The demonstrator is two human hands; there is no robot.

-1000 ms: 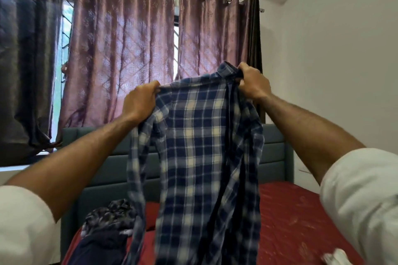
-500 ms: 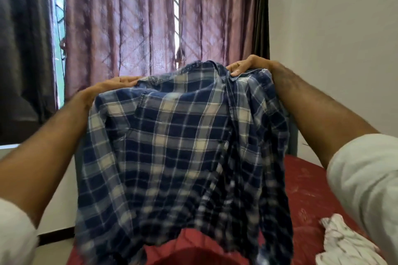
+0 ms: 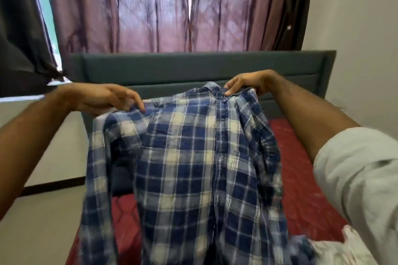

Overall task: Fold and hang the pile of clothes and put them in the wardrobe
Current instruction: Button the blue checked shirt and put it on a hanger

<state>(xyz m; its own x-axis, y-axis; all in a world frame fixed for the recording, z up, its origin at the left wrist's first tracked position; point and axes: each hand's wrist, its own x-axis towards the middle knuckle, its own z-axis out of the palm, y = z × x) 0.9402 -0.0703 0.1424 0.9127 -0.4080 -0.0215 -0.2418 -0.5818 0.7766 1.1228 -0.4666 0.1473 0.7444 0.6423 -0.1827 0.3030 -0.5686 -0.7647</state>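
A blue and white plaid shirt (image 3: 189, 170) hangs spread out in front of me, above the red bed (image 3: 301, 178). My left hand (image 3: 103, 99) grips its left shoulder. My right hand (image 3: 247, 82) pinches the fabric beside the collar at the right shoulder. The shirt's front faces me, one sleeve dangling at the left and its lower part blurred.
A grey padded headboard (image 3: 193, 69) stands behind the shirt, with mauve curtains (image 3: 150, 6) and a window above it. A white garment (image 3: 336, 249) lies on the bed at the lower right. A white wall is to the right, bare floor at the left.
Both hands have lowered the shirt from head height down toward the bed. The view has tipped downward, so the headboard now shows above the shirt.
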